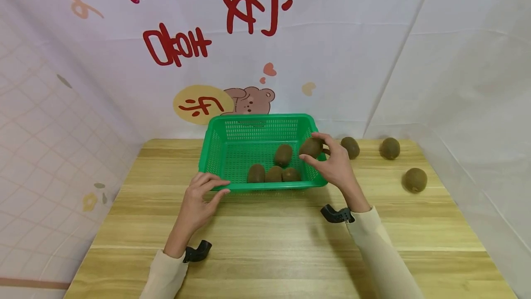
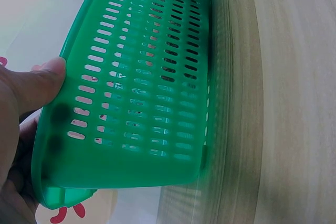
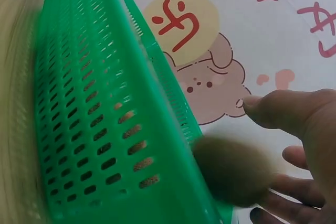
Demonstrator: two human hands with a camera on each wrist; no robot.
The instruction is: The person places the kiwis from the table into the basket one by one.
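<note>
We see the right hand [image 1: 338, 165] holding a brown kiwi [image 1: 311, 147] between thumb and fingertips, fingers curled lightly round it, just over the right rim of the green slotted plastic basket [image 1: 224, 126]. In the right wrist view the same kiwi [image 3: 233, 170] is blurred and sits against the fingers [image 3: 283, 109], close beside the basket's outer wall [image 3: 94, 129]. The left hand [image 1: 199, 202] rests at the basket's near-left corner, its fingers fairly straight along the front rim; the left wrist view shows the thumb [image 2: 37, 85] pressed on the rim of the basket [image 2: 147, 77], steadying rather than clenching it. Inside the basket lie 4 more kiwis [image 1: 274, 170], 3 in a row against the front wall and 1 behind them. Out on the wooden table [image 1: 265, 243], well apart from the basket to the right, are 3 loose kiwis [image 1: 415, 179]. We judge the held kiwi to be light, rounded and fuzzy, so it grips well but will roll once set down; its flesh bruises under a hard pinch, so a broad hold round its middle suits it best. The basket looks light and somewhat flexible, likely to slide on the smooth wood unless it is held at the rim.
</note>
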